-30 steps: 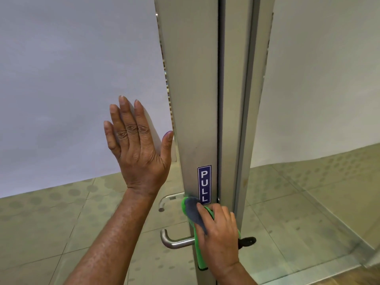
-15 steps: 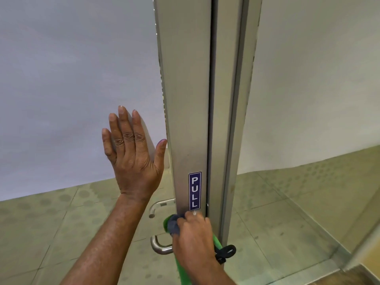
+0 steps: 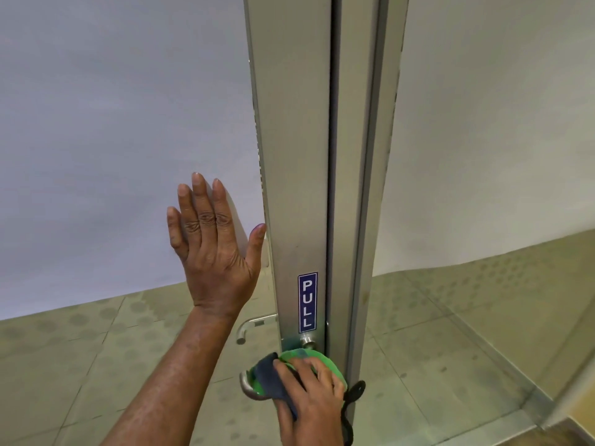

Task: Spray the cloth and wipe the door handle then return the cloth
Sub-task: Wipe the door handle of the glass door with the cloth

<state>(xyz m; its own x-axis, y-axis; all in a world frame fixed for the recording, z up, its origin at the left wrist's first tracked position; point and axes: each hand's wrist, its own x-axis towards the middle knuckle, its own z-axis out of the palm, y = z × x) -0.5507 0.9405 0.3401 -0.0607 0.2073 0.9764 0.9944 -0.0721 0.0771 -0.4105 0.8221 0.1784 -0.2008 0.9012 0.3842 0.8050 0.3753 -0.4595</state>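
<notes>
Right hand (image 3: 309,394) wraps cloth (image 3: 273,378) around the leftward-pointing door handle (image 3: 247,388).

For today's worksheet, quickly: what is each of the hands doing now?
Left hand: open, flat on the door glass.
Right hand: closed, holding the cloth on the door handle.

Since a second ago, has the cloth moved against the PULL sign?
Yes. The cloth under the right hand has slid down, away from the PULL sign, onto the handle.

Two hands (image 3: 219,252), one cloth (image 3: 299,365), two door handles (image 3: 248,389), one PULL sign (image 3: 307,302), one black strap (image 3: 352,397).
</notes>
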